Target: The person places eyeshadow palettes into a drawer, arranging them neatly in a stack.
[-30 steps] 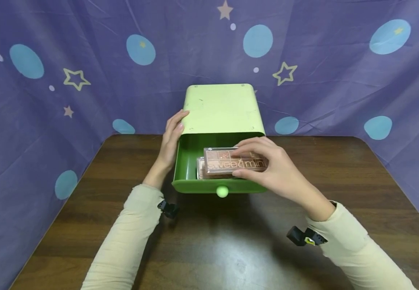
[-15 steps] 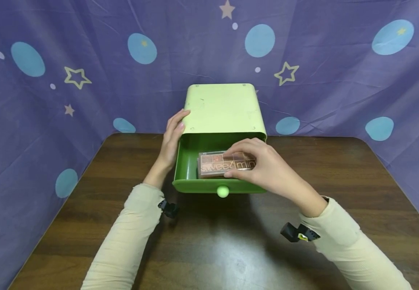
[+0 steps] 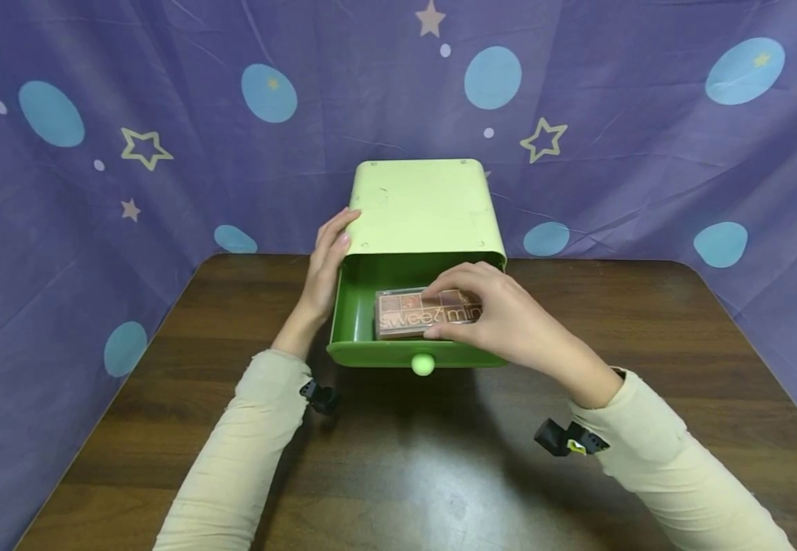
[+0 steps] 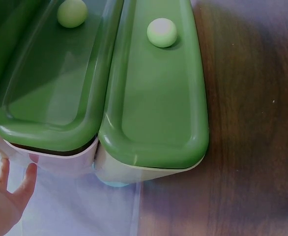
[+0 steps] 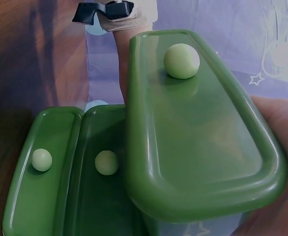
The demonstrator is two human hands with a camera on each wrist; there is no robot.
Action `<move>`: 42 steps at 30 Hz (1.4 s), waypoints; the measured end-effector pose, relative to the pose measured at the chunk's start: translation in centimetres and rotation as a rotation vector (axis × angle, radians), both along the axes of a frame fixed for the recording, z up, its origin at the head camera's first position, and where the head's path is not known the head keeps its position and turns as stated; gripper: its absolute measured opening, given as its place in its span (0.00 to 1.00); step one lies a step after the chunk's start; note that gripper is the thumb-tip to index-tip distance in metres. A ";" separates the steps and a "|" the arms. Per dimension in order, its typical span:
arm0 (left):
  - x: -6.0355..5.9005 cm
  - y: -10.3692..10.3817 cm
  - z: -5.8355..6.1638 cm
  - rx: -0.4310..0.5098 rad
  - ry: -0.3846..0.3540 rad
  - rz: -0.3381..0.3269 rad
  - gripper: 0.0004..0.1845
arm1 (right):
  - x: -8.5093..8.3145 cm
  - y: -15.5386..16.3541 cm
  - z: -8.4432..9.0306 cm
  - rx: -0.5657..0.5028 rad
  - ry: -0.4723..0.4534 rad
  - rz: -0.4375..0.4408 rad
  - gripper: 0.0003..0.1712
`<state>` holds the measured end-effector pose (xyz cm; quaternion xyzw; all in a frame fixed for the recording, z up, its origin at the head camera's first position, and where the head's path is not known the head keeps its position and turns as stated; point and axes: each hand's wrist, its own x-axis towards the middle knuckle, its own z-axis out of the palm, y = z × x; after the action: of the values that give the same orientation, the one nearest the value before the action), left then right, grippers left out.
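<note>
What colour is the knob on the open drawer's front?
Pale green knob on the darker green drawer; the head view shows it best.

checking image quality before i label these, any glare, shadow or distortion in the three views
Head view: sharp, even light; soft sheen on the table, a shadow under the open drawer, and the palette print readable beside the right hand. Left wrist view: the drawer front appears doubled, mirror-like, and the left hand is washed out. Right wrist view: wide-angle stretch, repeated knobs.
</note>
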<state>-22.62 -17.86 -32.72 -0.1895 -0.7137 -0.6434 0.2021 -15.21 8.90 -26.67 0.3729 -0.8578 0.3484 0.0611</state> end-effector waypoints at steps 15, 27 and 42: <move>0.1 0.1 0.0 0.000 -0.011 -0.006 0.28 | 2.2 0.1 -0.1 -0.221 0.140 -0.056 0.18; 0.0 0.1 0.2 -0.004 -0.012 -0.003 0.28 | 6.5 -0.5 -2.0 -0.531 0.379 0.008 0.18; 0.3 -0.2 0.6 -0.040 -0.036 0.014 0.26 | 8.0 -1.6 -6.9 -0.674 0.260 0.011 0.09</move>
<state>-22.32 -18.11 -32.17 -0.1769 -0.7314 -0.6306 0.1900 -7.22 7.25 -33.56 0.3776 -0.6778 0.5616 0.2873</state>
